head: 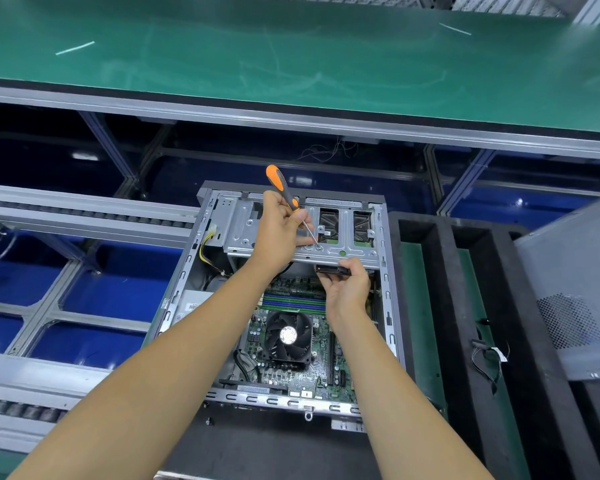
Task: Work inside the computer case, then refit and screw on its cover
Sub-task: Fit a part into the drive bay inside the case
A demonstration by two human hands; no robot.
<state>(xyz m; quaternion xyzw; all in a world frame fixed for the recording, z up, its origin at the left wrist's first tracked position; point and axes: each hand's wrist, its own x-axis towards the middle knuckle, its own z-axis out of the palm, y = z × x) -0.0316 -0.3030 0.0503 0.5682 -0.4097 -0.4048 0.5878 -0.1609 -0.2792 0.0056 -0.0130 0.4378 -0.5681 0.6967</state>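
Observation:
The open computer case (184,271) lies on its side in front of me, its motherboard and black CPU fan (287,336) showing. My left hand (279,230) grips an orange and grey screwdriver (282,185), whose tip sits on a screw in the silver drive bracket (347,252). Just below that bracket's front edge, my right hand (347,289) holds a black flat part (329,270) up against its underside. The grey case cover (575,289) leans at the far right, apart from the case.
Black foam trays with green slots (430,306) stand right of the case, with a loose black cable (489,355) lying on them. A roller conveyor (84,209) runs at the left. A green bench (291,53) spans the back. Yellow and black wires (205,244) run inside the case's left side.

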